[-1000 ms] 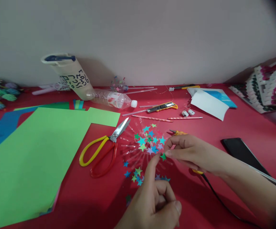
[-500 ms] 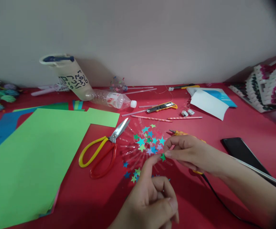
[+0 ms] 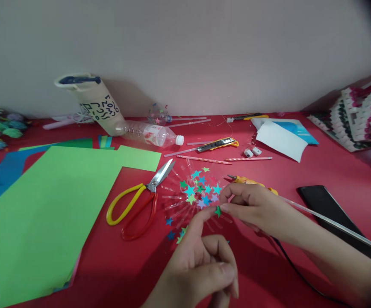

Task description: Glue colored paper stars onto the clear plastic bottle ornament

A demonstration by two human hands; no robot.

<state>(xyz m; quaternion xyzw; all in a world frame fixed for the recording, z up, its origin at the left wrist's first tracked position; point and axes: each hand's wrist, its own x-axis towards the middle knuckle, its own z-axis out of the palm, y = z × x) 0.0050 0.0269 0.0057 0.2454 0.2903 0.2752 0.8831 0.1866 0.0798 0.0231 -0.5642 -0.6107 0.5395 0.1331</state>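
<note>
A small green paper star is pinched between the thumb and index finger of my right hand. My left hand reaches up from below; its index fingertip touches the star's left side, while its other fingers are loosely bent and hold nothing. Just beyond the fingertips, several coloured stars lie on a flower-like ring of clear plastic strips. More stars are on the red table, partly behind my left hand. Under and behind my right hand lies a yellow glue gun, mostly covered, with a clear glue stick at its back.
Scissors lie open at left, beside green paper sheets. Behind are a plastic bottle, a utility knife and two pencils. A phone and the glue gun's cord are at right.
Both hands have shifted only slightly, with the green star moving a touch left. My right wrist sits a little lower, so more of the glue stick shows.
</note>
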